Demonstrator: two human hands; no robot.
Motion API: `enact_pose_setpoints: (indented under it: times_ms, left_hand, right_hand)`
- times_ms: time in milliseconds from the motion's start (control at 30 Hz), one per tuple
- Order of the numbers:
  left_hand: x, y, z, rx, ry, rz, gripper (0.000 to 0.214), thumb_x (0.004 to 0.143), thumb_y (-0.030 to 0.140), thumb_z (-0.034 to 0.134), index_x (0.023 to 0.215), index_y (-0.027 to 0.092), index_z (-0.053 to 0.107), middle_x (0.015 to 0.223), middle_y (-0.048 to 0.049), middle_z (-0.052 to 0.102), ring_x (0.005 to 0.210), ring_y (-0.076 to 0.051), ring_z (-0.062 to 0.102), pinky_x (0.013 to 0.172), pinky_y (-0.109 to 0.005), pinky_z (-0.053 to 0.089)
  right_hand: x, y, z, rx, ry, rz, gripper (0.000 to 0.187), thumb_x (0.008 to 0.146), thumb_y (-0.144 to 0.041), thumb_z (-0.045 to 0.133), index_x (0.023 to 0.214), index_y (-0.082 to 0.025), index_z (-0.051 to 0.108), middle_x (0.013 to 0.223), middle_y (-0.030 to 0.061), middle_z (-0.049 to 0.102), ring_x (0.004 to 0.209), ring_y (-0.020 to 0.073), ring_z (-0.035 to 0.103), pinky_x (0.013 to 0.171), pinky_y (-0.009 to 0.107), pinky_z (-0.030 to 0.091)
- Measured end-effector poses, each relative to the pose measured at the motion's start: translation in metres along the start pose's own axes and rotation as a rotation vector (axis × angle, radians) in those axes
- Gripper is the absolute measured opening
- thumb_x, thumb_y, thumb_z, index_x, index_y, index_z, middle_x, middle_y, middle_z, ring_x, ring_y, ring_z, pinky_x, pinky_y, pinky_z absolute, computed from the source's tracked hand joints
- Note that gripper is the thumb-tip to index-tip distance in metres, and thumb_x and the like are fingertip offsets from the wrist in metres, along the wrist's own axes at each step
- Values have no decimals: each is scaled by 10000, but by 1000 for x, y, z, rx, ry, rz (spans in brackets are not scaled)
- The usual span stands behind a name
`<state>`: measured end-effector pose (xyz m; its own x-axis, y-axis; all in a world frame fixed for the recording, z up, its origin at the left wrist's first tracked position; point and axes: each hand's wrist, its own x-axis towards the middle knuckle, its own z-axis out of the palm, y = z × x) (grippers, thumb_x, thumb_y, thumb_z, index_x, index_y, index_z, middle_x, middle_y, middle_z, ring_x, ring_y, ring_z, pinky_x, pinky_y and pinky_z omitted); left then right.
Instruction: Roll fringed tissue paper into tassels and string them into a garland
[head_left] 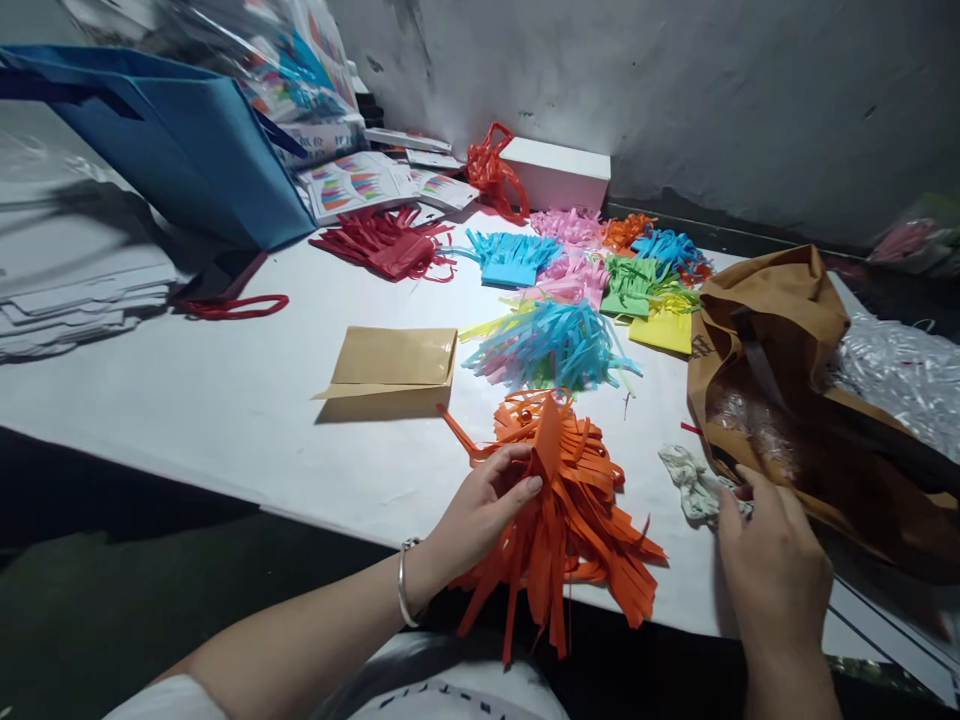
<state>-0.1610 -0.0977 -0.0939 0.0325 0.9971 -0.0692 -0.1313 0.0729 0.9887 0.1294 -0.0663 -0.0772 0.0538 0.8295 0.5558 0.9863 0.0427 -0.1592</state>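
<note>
Head view: the left hand (487, 500) pinches the folded band (550, 440) of an orange tassel (592, 510) at the near edge of the worktop (225, 410); the right hand (780, 565) touches a crumpled wad (686, 480), its grip unclear. Likely light, limp and tearable, the tassel suits holding by its stiffer band.

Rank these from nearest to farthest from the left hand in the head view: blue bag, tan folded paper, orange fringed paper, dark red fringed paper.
From the left hand:
1. Orange fringed paper: in its grasp.
2. Tan folded paper: ahead, to the left.
3. Dark red fringed paper: beyond the tan one.
4. Blue bag: far left.
</note>
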Motion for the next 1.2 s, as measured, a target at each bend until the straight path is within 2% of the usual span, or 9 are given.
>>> enact_pose_setpoints:
  times_ms: [67,133,200,267,400,533,733,967,1200]
  left_hand:
    - [0,2,1,6,5,0,376,886,415,673,1183,191,614,1164,-84,683,1094,-245,622,969,-366,509]
    - [-1,4,2,22,-3,10,378,891,430,664,1182,193,619,1162,-86,685,1090,-248,626,968,-368,509]
    - [-3,4,1,52,-10,32,377,906,449,641,1182,192,627,1183,-93,679,1115,-254,617,1002,-376,487]
    - [-4,3,-1,81,-10,49,385,917,470,620,1176,186,638,1214,-107,666,1158,-265,595,1039,-385,457]
    - [-5,0,-5,97,-29,56,404,911,494,623,1172,186,638,1205,-115,659,1121,-264,601,1011,-384,466]
    - [-3,4,-3,110,-17,72,384,904,483,632,1148,186,637,1137,-98,668,1054,-249,606,956,-360,477]
    - [1,15,-4,212,-65,168,304,982,441,509,991,181,666,995,-71,665,928,-213,596,866,-327,467]
    - [0,17,-2,292,-67,157,282,997,404,474,958,183,645,925,-50,657,871,-196,602,811,-308,464]
    - [-3,19,0,401,-78,230,211,970,361,534,1022,186,638,979,-71,675,895,-206,620,808,-321,477]
  right_hand:
    - [-10,-45,-9,209,88,-164,180,953,-327,578,1069,-212,653,936,111,707,744,241,664,674,383,530]
    - [-19,-90,-12,493,18,-340,251,930,-246,620,1178,-209,618,1007,102,711,910,252,687,821,401,566]
    - [-25,-124,-8,648,-88,-375,311,926,-153,600,1228,-231,609,1069,96,713,993,255,681,882,410,572]
    - [-26,-141,-3,718,-124,-324,296,933,-95,560,1178,-235,646,1035,81,726,961,233,690,872,382,581]
    - [-24,-142,5,824,-118,-211,187,935,-117,563,1014,-207,707,921,53,733,861,189,691,805,332,580]
    - [-20,-136,5,945,-196,-74,113,910,-162,608,859,-208,698,828,28,708,790,169,669,737,309,559]
    - [-10,-130,2,1165,-505,36,93,878,-215,676,810,-228,738,825,14,729,781,167,685,722,276,555]
    - [-13,-126,-2,974,-345,-72,152,929,-195,567,1000,-238,694,967,23,731,894,173,690,802,293,547]
    - [-14,-125,-4,955,-279,-53,78,925,-206,613,861,-223,654,811,-10,685,759,142,654,702,250,510]
